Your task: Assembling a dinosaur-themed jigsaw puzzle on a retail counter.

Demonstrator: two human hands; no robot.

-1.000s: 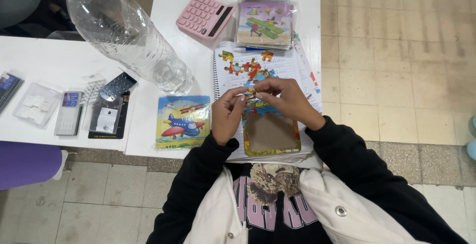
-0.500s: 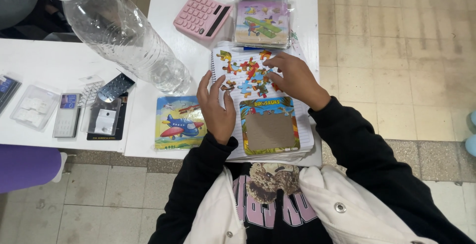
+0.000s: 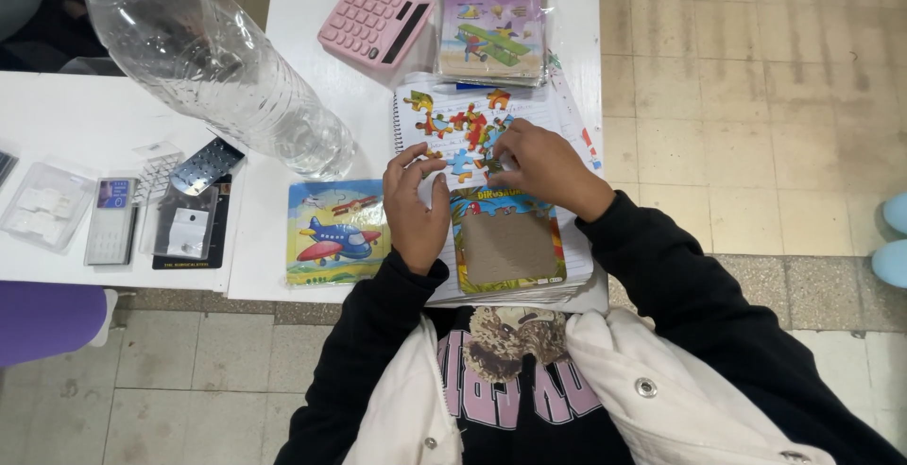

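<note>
Several loose colourful puzzle pieces (image 3: 460, 125) lie on a spiral notebook (image 3: 557, 120). Just below them sits a puzzle frame (image 3: 510, 249) with a bare cardboard middle and a few pieces along its top edge. My right hand (image 3: 546, 170) lies palm down over the lower pieces, with its fingertips on them; whether it grips one is hidden. Left of the frame, my left hand (image 3: 416, 208) hovers with its fingers spread and curled, holding nothing, the thumb and forefinger close to a blue piece (image 3: 460, 164).
A finished aeroplane puzzle (image 3: 335, 233) lies left of my left hand. Behind the notebook are a pink calculator (image 3: 373, 23) and a stack of wrapped puzzles (image 3: 491, 35). A big clear plastic bottle (image 3: 217, 77) lies at the left, beside small packets (image 3: 184, 224). The table edge (image 3: 331, 293) runs near my body.
One second ago both hands held a piece together above the frame. They have since parted: the right hand went to the loose pieces and the left hand opened beside them.
</note>
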